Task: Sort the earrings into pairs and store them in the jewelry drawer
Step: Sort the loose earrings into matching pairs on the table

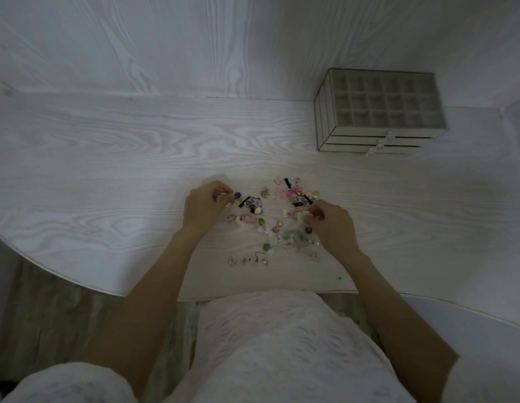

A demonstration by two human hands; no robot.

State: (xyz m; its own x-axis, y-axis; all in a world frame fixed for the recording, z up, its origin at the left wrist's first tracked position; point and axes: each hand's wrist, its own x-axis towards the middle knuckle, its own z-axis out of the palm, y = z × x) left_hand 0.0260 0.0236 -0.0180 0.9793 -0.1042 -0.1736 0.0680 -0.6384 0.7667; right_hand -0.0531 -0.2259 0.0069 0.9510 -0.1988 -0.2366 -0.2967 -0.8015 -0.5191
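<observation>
Pale whitewashed wood-grain desk [113,158], backed by a wall panel in the same finish. Dim, greyish light throughout.

Scattered earrings [270,225] loose on the desk near its front edge, between the two hands: pink loops [290,191] at the far side, blue-and-white patterned pieces [250,202] left of centre, green beads [261,221] and pale translucent green pieces [295,237] nearer, small gold-toned ones [264,260] in a short row closest to the body. No clear pairing visible; most lying mixed, several touching.

Left hand [202,206] at the left edge of the scatter, fingers curled, fingertips pinching a small pale earring [223,195] just beside a dark blue bead [237,195].

Right hand [334,225] at the right edge of the scatter, fingers curled, thumb and fingertips pinching another small pale piece [306,219]; exact shape too small to make out.

Jewelry drawer box [381,112] at the far right of the desk, against the wall, well apart from the earrings. Clear top with a grid of square compartments visible beneath. Three stacked drawers, each with a clear knob [388,135], all pushed in.

White textured garment [282,344] at the bottom, bare forearms reaching forward over it. Edge of a white chair [471,321] at lower right; wood-look floor [49,301] beneath the desk edge at lower left.
</observation>
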